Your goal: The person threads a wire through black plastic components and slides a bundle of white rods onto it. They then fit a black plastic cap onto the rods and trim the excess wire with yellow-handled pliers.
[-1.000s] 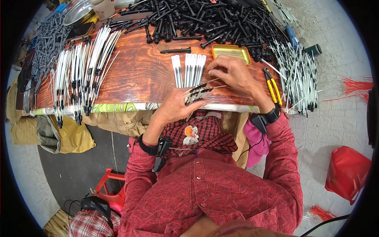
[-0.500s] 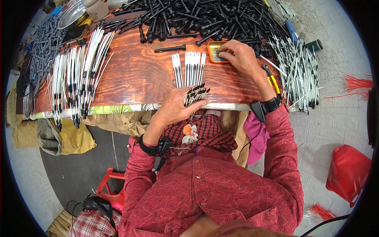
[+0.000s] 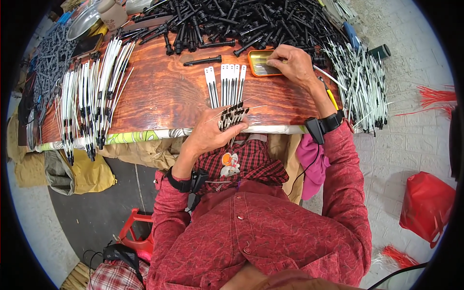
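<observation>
My left hand (image 3: pixel 212 131) is closed around a bundle of thin strips (image 3: pixel 234 116); their black-and-white ends stick out above the thumb, and a few fine wires poke out sideways. Just beyond it, flat white strips with small holes and black stems (image 3: pixel 233 75) fan over the wood; whether these belong to the held bundle is hidden by the fingers. My right hand (image 3: pixel 292 65) reaches over a shallow orange-rimmed tin (image 3: pixel 266 75), fingertips pinched together inside it. What they hold, if anything, is too small to make out.
Black plastic rods (image 3: pixel 251 24) heap along the back of the wooden table (image 3: pixel 154 92). White-and-black strips lie bunched at the left (image 3: pixel 87 101) and piled at the right (image 3: pixel 360 87). Yellow-handled pliers (image 3: pixel 331 97) rest beside my right forearm. A single black rod (image 3: pixel 202 61) lies near the middle.
The view has shifted slightly, so the table things sit a little further left. My right hand's fingers stay at the tin and are drawn closer together. My left hand keeps its bundle.
</observation>
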Demonstrator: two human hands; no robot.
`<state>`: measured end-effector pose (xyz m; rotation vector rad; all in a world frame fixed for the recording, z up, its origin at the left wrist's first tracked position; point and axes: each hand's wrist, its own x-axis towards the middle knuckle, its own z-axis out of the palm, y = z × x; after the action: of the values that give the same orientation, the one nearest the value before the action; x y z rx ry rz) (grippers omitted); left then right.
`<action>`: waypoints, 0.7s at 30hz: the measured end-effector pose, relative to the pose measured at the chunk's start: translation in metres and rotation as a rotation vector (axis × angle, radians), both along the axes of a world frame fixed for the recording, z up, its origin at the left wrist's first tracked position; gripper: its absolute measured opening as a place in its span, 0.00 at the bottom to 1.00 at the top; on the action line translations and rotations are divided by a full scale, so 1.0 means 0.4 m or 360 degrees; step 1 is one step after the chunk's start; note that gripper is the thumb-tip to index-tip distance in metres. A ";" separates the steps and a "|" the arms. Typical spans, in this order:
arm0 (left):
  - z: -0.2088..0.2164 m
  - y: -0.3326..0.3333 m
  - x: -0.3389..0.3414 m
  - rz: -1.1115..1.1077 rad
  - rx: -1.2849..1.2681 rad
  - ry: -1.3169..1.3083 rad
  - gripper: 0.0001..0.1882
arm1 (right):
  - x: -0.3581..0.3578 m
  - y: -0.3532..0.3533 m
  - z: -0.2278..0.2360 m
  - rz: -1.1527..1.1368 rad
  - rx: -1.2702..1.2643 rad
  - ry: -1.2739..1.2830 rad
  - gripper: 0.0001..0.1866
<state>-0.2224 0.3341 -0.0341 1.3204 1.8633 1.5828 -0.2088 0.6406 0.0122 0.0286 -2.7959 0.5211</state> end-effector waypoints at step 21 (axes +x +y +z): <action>-0.003 0.007 -0.001 0.0046 0.0073 0.0034 0.15 | 0.076 -0.170 -0.035 0.0260 -0.0116 0.0128 0.05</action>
<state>-0.2228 0.3368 -0.0352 1.3406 1.8777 1.6413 -0.1783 0.5725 -0.0020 0.2590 -2.7078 0.6449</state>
